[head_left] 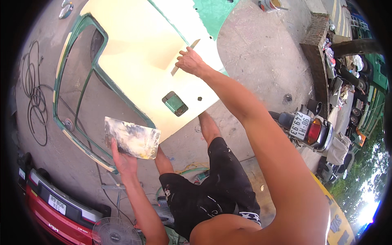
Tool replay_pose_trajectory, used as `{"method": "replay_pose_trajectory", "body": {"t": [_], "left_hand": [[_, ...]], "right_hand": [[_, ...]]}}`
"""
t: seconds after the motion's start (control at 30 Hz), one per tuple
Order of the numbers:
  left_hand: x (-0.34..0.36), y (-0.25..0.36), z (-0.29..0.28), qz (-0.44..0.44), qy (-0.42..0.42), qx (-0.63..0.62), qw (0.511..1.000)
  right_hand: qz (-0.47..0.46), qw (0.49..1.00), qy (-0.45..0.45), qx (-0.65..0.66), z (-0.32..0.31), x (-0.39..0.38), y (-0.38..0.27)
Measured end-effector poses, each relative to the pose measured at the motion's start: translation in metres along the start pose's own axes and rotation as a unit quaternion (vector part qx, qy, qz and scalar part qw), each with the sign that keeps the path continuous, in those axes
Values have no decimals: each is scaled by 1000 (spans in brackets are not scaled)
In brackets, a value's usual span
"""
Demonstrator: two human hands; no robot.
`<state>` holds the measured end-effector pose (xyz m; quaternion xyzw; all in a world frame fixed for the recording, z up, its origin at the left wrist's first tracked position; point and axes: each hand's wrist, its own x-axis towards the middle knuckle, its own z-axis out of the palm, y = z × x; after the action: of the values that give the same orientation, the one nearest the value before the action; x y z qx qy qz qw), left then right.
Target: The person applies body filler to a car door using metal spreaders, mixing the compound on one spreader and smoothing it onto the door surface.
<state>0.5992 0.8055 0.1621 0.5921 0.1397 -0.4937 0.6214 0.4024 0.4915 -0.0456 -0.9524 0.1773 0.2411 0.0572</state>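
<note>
A vehicle door (134,57) with a green window frame lies in front of me, its face mostly coated in cream filler and its far right part bare green. My right hand (190,62) is closed on a long, thin, flat spreader (196,42), whose blade rests on or just over the coated face. Below the window opening, my left hand (124,160) grips a rectangular board (132,138) by its near left edge. White, yellow and dark smears cover that board. Near the door's lower edge a green recessed handle (175,103) shows in a cut-out.
An open tin (270,5) stands on the ground at the far right. A parked motorcycle (306,128) is to my right, beyond it a brick wall (316,61). At lower left are a red car (53,212) and a fan (115,232). A coiled hose (34,98) lies left.
</note>
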Motion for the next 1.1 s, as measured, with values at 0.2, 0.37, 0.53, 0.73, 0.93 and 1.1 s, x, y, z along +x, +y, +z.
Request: {"method": "replay_pose_trajectory", "body": {"t": [0.2,0.37,0.53,0.73,0.93,1.1], "left_hand": [[-46,-8,154,-14,-104,15,994],[-141,-21,278,19,-252,143,957],[-206,-21,290,128,-392,200,889],[-289,25,271,59,-441,41,895],[-396,-37,216,-208,-561,182,780],[-425,-56,245,-243,-497,109,826]], "right_hand": [[242,656,344,626,-133,-238,38],[167,402,455,777,-261,-402,-2],[183,660,409,604,-300,-532,-67],[221,679,344,610,-285,-607,-152],[246,194,614,725,-294,-616,-167],[265,375,536,708,-297,-604,-208]]}}
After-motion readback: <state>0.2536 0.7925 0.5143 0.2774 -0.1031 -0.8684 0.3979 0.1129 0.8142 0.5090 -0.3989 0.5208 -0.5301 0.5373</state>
